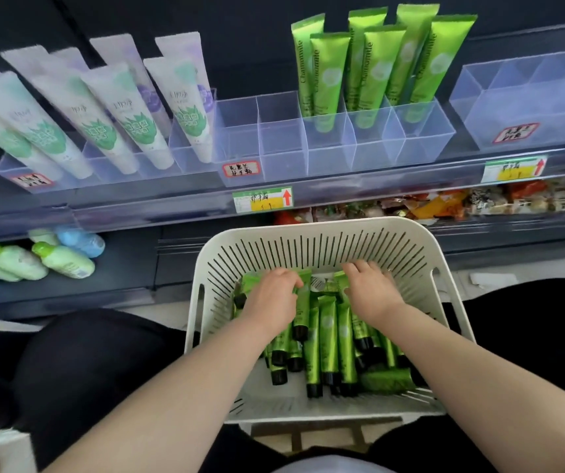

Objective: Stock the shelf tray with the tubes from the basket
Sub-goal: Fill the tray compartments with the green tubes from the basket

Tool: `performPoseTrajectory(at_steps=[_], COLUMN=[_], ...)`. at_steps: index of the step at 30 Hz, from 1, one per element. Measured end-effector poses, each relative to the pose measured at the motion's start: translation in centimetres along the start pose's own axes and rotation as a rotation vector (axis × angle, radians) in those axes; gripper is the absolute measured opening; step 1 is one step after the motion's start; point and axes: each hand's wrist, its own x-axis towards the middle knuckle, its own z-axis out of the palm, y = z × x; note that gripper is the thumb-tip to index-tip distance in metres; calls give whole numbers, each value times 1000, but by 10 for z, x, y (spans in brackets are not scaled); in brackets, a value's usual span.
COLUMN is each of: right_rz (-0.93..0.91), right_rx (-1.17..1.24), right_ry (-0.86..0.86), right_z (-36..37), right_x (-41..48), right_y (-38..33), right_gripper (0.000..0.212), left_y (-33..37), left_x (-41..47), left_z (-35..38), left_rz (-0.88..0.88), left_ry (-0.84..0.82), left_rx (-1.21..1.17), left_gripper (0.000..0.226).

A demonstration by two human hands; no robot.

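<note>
Where they lie heaped in the white slotted plastic basket (311, 240), the glossy green squeeze tubes with black screw caps (328, 339) point their caps toward the person. The left hand (270, 297) curls its fingers round one tube's crimped end. The right hand (373, 291) rests bent fingers on the pile; whether it holds any is unclear. On the shelf, white leaf-printed tubes (117, 114) lean in a clear plastic tray (110, 165). Beside it, the clear divided shelf tray (284, 148) holds upright green tubes (328, 73) in its right-hand compartments.
</note>
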Motion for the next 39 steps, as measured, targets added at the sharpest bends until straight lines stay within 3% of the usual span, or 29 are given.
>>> performPoseTrajectory(at_steps=[9, 17, 20, 24, 29, 39], right_rz=[46, 110, 127, 116, 19, -96], right_rx=[-78, -9, 44, 131, 249, 306], right_ry=[-91, -214, -223, -153, 4, 103], right_z=[5, -15, -35, -63, -87, -71], right_x=[12, 5, -2, -22, -45, -51], right_y=[-2, -4, 5, 12, 18, 20], right_gripper=[61, 36, 37, 38, 12, 12], left_y=[-8, -10, -6, 5, 25, 46], left_x=[5, 1, 2, 7, 14, 28], left_z=[0, -4, -5, -2, 11, 35], left_rz=[-30, -52, -47, -36, -13, -169], left_ry=[-3, -15, -25, -54, -133, -424], left_rx=[-27, -2, 0, 4, 39, 253], left_gripper=[25, 24, 25, 27, 41, 71])
